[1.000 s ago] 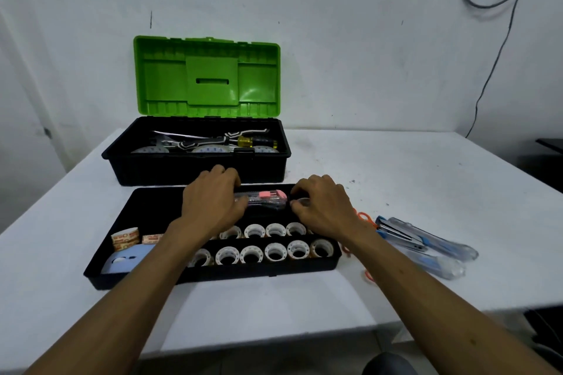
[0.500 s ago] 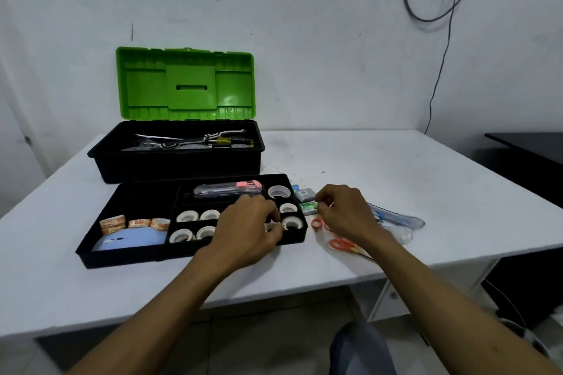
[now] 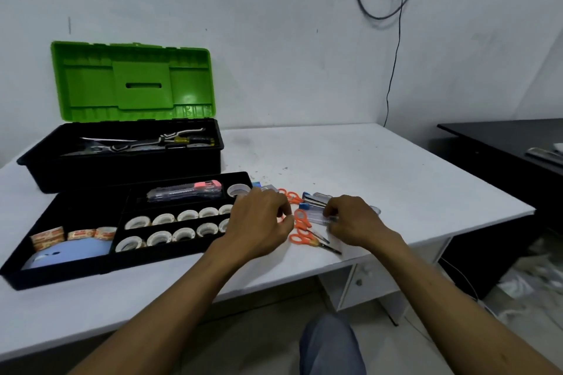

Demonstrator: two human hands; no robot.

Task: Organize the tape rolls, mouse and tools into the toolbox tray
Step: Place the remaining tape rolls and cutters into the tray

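Tray [image 3: 61,278] at desk's [image 3: 396,176] front-left edge: blue mouse [image 3: 67,256] in left bay, white tape rolls [image 3: 164,219] in rows; beside its right end left grip [image 3: 259,222] curled over orange scissors [image 3: 298,237], hold unclear; right grip [image 3: 356,222] curled round clear case [image 3: 316,218].

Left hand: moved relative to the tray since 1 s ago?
Yes. The left hand went rightward: off the pink-tipped utility knife in the black plastic toolbox tray, to past the tray's right end, by the orange-handled scissors.
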